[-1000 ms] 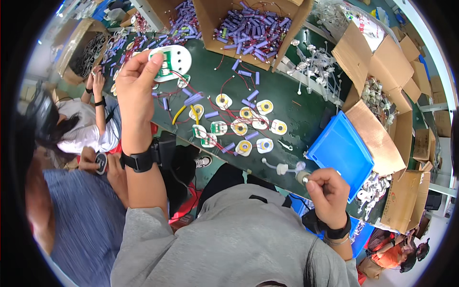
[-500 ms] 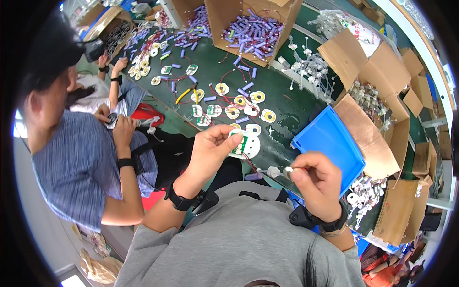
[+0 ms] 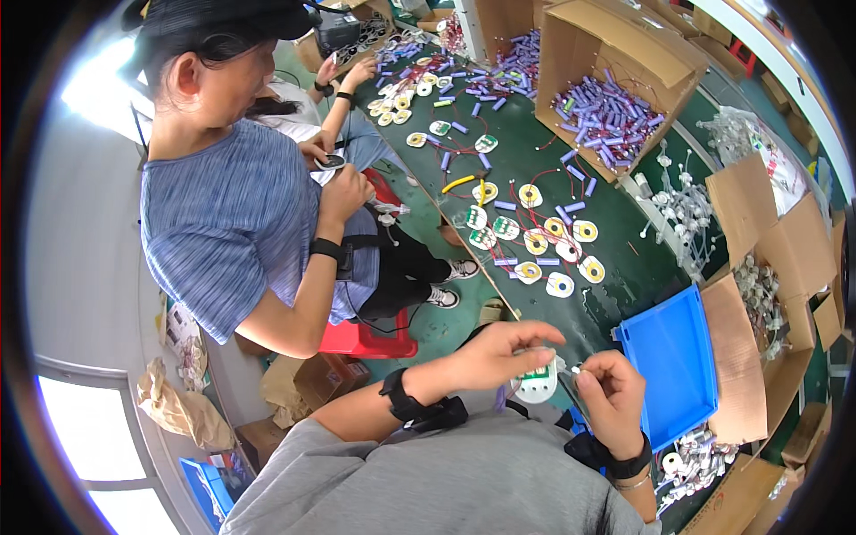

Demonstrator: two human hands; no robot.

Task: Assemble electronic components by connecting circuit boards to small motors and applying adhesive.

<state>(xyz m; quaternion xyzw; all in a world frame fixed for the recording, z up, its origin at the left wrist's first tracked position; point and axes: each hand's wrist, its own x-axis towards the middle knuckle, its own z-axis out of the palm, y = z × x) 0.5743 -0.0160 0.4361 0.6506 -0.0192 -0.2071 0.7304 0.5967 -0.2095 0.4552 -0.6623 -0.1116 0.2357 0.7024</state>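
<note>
My left hand (image 3: pixel 499 355) holds a white rounded plate with a green circuit board (image 3: pixel 537 385), its thumb at the upper edge and its index finger stretched out above. A purple battery cell (image 3: pixel 501 398) hangs beside the plate, close under the left hand. Just right of the plate, my right hand (image 3: pixel 612 392) is closed in a pinch on a small white connector (image 3: pixel 576 369). Whether a wire runs from this connector to the plate is too small to tell.
Plates with yellow rings (image 3: pixel 585 231), loose purple cells and yellow-handled pliers (image 3: pixel 482 189) lie on the green table (image 3: pixel 571 308). A blue tray (image 3: pixel 670 361) stands right of my hands. Behind is a carton of cells (image 3: pixel 580 53). A co-worker (image 3: pixel 232 214) sits at left.
The view has swung left, so the table sits further right. My hands have come closer together, and the left index finger has lifted and straightened. The purple cell now hangs left of the plate.
</note>
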